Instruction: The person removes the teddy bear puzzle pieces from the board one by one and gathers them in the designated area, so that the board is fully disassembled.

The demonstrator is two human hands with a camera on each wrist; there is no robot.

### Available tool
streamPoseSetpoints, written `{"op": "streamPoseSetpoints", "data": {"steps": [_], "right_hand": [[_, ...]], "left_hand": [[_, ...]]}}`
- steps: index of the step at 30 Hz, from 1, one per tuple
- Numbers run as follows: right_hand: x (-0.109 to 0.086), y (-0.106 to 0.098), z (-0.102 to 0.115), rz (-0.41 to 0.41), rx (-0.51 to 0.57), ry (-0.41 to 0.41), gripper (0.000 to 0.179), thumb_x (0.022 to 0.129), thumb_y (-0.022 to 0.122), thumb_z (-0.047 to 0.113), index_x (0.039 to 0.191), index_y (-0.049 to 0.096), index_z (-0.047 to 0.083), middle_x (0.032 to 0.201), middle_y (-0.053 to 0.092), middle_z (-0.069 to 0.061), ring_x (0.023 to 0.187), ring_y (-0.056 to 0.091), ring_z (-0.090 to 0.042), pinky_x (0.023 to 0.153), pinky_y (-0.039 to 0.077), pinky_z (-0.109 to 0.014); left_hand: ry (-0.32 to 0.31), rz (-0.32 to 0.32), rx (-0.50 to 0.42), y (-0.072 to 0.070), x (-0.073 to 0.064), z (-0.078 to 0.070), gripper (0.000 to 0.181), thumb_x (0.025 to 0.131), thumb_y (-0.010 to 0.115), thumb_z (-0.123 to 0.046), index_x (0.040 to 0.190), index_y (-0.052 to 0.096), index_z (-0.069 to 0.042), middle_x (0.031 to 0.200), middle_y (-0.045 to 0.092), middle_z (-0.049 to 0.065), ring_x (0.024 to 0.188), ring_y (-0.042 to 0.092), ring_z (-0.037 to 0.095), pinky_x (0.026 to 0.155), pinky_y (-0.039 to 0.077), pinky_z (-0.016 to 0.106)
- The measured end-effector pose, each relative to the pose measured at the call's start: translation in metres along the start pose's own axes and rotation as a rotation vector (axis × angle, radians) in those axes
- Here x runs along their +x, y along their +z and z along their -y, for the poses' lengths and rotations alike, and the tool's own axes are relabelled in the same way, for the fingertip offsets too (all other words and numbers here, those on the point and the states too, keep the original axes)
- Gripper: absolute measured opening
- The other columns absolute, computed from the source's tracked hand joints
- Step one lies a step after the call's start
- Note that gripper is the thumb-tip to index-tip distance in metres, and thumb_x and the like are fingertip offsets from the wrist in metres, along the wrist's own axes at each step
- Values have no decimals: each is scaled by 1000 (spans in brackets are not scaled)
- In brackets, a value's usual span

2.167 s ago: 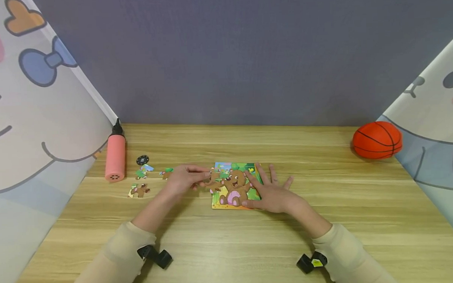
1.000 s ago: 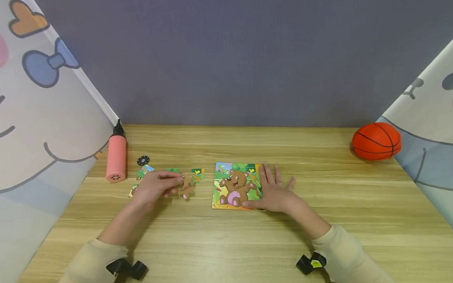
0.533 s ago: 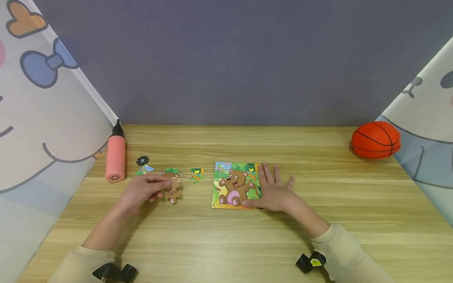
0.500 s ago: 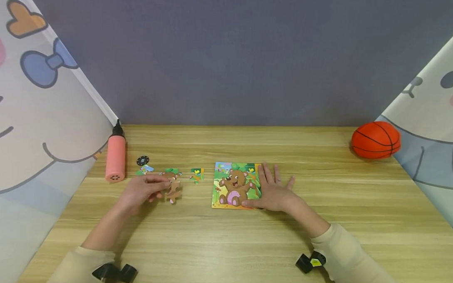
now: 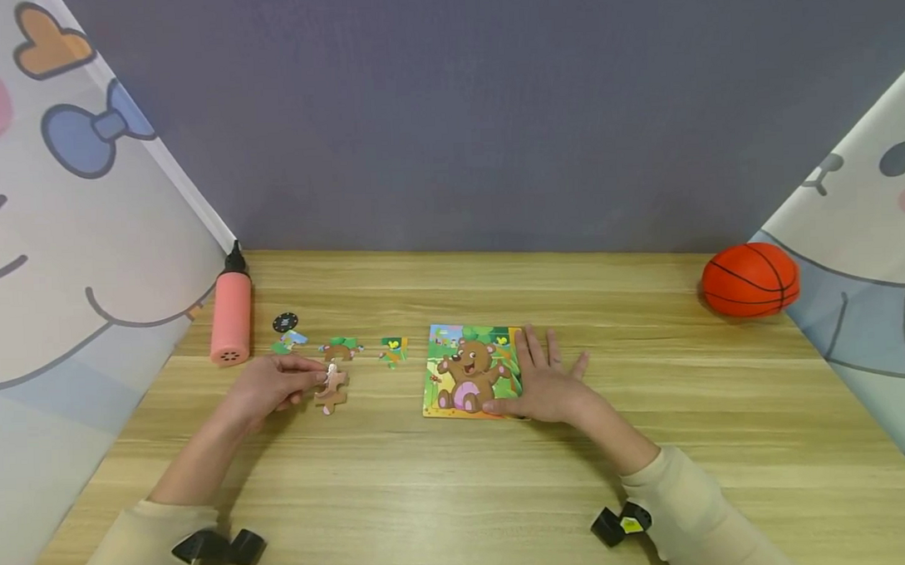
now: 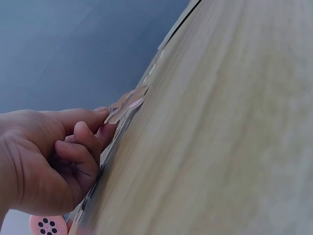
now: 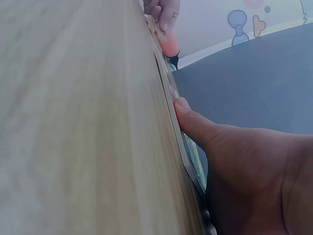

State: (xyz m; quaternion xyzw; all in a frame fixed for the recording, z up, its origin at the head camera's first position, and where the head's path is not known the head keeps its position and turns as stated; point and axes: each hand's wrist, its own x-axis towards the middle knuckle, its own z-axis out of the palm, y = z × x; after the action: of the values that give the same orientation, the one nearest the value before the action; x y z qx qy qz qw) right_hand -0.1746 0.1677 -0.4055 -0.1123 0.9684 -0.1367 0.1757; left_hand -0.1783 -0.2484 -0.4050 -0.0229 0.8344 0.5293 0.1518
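In the head view my left hand pinches a brown jigsaw puzzle piece between thumb and fingertips. The left wrist view shows that puzzle piece low over the tabletop, with the hand's other fingers curled below it. My right hand lies with spread fingers on the right side of a bear puzzle board, partly covering it. From the right wrist view, the right thumb presses along the board's edge. Loose puzzle pieces lie beyond the left hand: one blue-green, one brown-green, one with a yellow figure.
A black round chip lies behind the loose pieces. At the left stands or lies a pink cylinder with a black nozzle. A red ball with basketball lines sits at the far right, near the grey back wall.
My left hand has moved left and toward me, carrying the brown puzzle piece away from the board. My right fingers have shifted right, off the bear picture, then stayed still.
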Motion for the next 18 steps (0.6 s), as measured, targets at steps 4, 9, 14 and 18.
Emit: {"op": "streamPoseSetpoints", "data": {"steps": [4, 9, 14, 18], "right_hand": [[-2, -1, 0, -6, 13, -7, 133, 79, 61, 82, 160, -8, 3, 167, -14, -15, 148, -19, -43, 97, -14, -84], [1, 2, -2, -6, 12, -6, 134, 77, 59, 85, 160, -10, 5, 167, -16, -13, 148, -22, -42, 96, -15, -83], [2, 3, -4, -6, 16, -8, 135, 76, 58, 87, 160, -10, 6, 167, -17, -13, 148, -22, -41, 97, -16, -83], [0, 0, -1, -5, 20, -11, 134, 78, 61, 83, 160, -9, 4, 167, -15, -15, 148, -20, -43, 98, -15, -83]], "left_hand": [[-8, -6, 11, 0, -1, -1, 32, 93, 76, -21, 114, 72, 2, 71, 57, -3, 59, 48, 8, 48, 34, 21], [-8, -18, 8, 0, -1, -2, 29, 94, 74, -18, 114, 72, 2, 75, 58, -2, 59, 47, 9, 47, 35, 21], [20, -45, 50, 1, -3, -4, 28, 93, 75, -18, 112, 73, 3, 82, 65, -1, 60, 49, 8, 52, 42, 23], [15, -60, 70, 2, -4, -6, 27, 94, 74, -18, 112, 73, 2, 86, 66, 0, 63, 52, 10, 53, 43, 23]]}}
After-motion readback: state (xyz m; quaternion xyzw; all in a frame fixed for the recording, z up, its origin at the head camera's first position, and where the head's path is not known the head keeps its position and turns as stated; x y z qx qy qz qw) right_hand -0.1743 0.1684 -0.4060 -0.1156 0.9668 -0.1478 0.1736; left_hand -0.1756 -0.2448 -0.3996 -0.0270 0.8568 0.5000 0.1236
